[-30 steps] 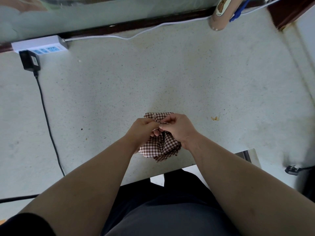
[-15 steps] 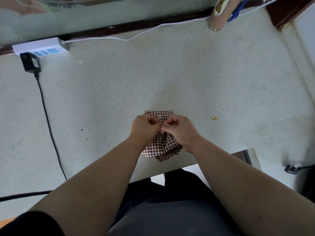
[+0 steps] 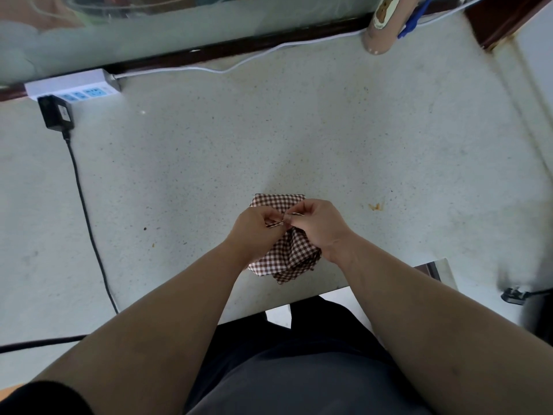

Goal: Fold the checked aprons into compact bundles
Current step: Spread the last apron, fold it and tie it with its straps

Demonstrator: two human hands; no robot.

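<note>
A brown-and-white checked apron (image 3: pixel 291 256) lies bunched into a small bundle on the pale speckled counter (image 3: pixel 299 130), near its front edge. My left hand (image 3: pixel 254 229) and my right hand (image 3: pixel 317 226) meet over the bundle's middle. Each pinches an end of a thin checked apron strap (image 3: pixel 279 222) that runs between them. The hands hide the centre of the bundle; its far edge and its near folds show.
A white power strip (image 3: pixel 71 88) with a black adapter (image 3: pixel 57 112) plugged in sits at the back left; the adapter's black cable (image 3: pixel 89 229) runs down the left side. A white cord (image 3: pixel 239 65) follows the back wall. A beige cylinder (image 3: pixel 386 22) stands back right. A black plug (image 3: pixel 514 295) lies right.
My hands have drawn slightly apart, and the strap now shows stretched between the fingertips. The bundle has stayed in place.
</note>
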